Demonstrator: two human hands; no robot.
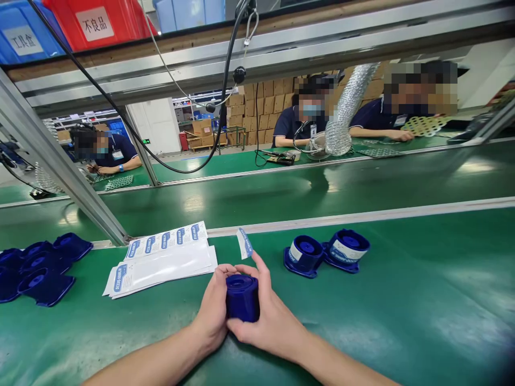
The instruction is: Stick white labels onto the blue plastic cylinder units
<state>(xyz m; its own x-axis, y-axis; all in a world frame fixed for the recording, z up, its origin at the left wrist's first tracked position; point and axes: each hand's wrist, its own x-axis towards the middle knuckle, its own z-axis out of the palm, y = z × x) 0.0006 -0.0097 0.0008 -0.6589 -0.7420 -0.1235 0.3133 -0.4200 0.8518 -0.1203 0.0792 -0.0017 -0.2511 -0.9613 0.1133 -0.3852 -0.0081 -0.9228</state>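
Observation:
Between my two hands is a dark blue round plastic housing (242, 300), held over the green bench. My left hand (213, 300) wraps its left side. My right hand (273, 316) grips the right side, thumb low on the front. A white and blue label (244, 244) stands up from the tip of my right index finger, apparently stuck to it. Left of my hands lie label sheets (161, 262), one with a row of printed labels. To the right, two blue housings (306, 254) (346, 249) carry labels around their sides.
Several unlabelled blue housings (40, 268) cluster at the far left. A metal frame post (76, 134) rises behind the sheets, and a black cable (177, 170) hangs ahead. Co-workers (116, 153) sit across the conveyor (249, 198). Bins (96, 24) stand on the shelf above.

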